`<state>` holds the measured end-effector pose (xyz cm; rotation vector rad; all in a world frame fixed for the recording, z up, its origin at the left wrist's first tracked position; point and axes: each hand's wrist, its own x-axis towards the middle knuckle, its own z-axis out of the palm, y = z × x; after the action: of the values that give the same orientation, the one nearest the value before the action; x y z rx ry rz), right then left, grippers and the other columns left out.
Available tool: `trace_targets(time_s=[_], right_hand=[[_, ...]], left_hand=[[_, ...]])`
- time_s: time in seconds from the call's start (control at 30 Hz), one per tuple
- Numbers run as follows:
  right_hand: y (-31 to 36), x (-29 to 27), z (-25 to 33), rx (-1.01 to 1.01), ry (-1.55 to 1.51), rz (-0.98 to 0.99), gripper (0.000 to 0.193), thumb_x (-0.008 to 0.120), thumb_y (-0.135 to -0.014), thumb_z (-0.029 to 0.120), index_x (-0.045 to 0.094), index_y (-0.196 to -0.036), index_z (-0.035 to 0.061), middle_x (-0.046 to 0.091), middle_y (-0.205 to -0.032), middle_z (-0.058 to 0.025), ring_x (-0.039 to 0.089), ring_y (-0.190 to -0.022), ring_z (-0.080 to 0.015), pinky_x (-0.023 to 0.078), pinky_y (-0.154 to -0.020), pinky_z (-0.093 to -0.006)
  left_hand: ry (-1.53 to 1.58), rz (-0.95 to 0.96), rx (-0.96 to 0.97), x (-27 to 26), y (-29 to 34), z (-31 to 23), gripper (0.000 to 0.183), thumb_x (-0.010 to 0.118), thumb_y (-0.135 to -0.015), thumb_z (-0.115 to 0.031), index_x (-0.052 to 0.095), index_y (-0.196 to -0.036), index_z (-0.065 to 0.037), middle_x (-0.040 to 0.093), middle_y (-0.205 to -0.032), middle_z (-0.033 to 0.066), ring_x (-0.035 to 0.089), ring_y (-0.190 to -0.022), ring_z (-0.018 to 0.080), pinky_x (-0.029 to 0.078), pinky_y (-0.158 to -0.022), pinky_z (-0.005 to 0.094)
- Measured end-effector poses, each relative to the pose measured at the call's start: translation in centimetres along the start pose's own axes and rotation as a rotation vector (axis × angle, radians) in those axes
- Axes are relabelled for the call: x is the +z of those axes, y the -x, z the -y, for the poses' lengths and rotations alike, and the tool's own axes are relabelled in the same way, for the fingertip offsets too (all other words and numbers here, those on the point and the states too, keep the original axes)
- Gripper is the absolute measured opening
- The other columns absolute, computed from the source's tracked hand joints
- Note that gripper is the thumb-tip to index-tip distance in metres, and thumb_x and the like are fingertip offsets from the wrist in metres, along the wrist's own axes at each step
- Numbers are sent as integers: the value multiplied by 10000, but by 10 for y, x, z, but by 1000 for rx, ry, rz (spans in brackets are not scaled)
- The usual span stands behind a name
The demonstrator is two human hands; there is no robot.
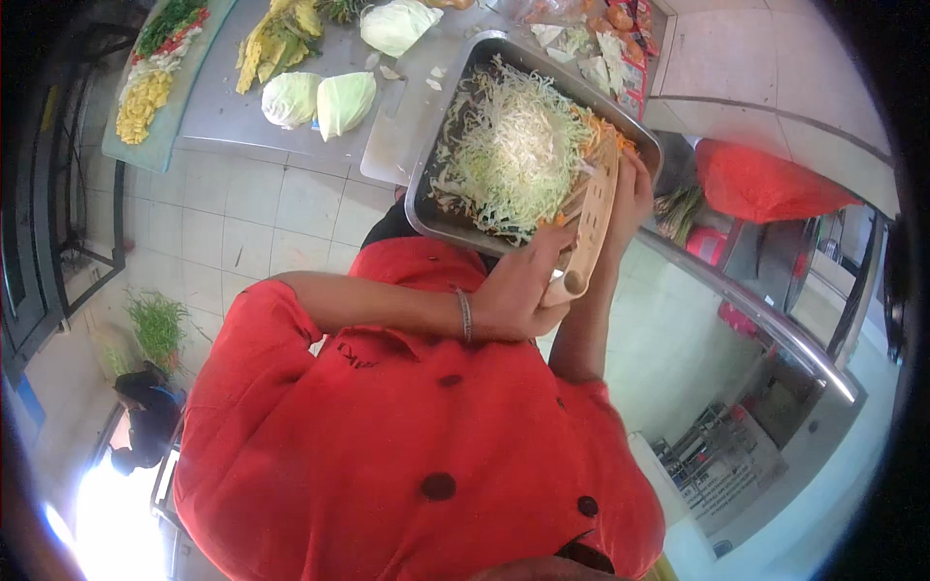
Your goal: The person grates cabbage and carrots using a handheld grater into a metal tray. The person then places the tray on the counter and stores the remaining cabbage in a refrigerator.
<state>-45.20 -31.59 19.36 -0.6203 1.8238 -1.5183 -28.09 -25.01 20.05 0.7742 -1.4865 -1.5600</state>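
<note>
A deep steel tray in front of me holds a heap of shredded cabbage, with orange carrot shreds along its right side. A long, pale wooden tool with slots and a round end slants over the tray's right part; its exact kind is unclear. My left hand, with a bracelet at the wrist, is closed around its near end. My right hand grips its far right side, fingers over the edge near the carrot. The tool's underside is hidden.
Cut cabbage pieces and yellowish leaves lie on the metal table. A glass board at far left carries chopped vegetables. A white cutting board adjoins the tray. Right are a red bag and a metal rail.
</note>
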Motion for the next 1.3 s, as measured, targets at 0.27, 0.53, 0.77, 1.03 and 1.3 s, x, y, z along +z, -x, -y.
trace_targets(time_s=[0.27,0.53,0.77,1.03,1.3], right_hand=[[0,-25,-31,-135,177,4,273,622,-958,117,684,-1161,-55,709,-1097,-138,648,-997,-167,506,-878,-281],[9,-17,-24,-320,420,-4,291,624,-967,138,663,-1159,-77,700,-1094,-132,651,-974,-163,513,-846,-273],[30,8,-18,-132,142,-21,245,614,-959,128,674,-1103,-61,694,-982,-101,634,-851,-133,513,-751,-270],[8,-5,-32,-299,421,-40,281,599,-976,182,704,-1035,-72,717,-973,-117,642,-826,-157,511,-748,-286],[-9,-4,-22,-133,229,-30,260,618,-965,172,718,-1009,-65,712,-849,-83,620,-741,-117,500,-680,-267]], left_hand=[[11,5,-51,2,6,6,717,682,-773,-71,307,-1379,4,522,-1185,274,584,-1038,489,505,-859,498],[-40,-42,4,-2,-3,-2,700,678,-778,-81,317,-1371,4,506,-1151,264,586,-1035,465,506,-848,482],[-29,-104,-57,1,-15,3,715,710,-759,-91,323,-1354,1,523,-1147,283,586,-1015,486,505,-831,495],[-23,-46,-158,-4,-18,2,728,709,-752,-89,322,-1361,1,544,-1149,283,607,-998,482,515,-801,509],[-23,-44,-44,6,-18,10,700,691,-756,-101,340,-1354,-6,528,-1134,268,597,-977,489,508,-807,507]])
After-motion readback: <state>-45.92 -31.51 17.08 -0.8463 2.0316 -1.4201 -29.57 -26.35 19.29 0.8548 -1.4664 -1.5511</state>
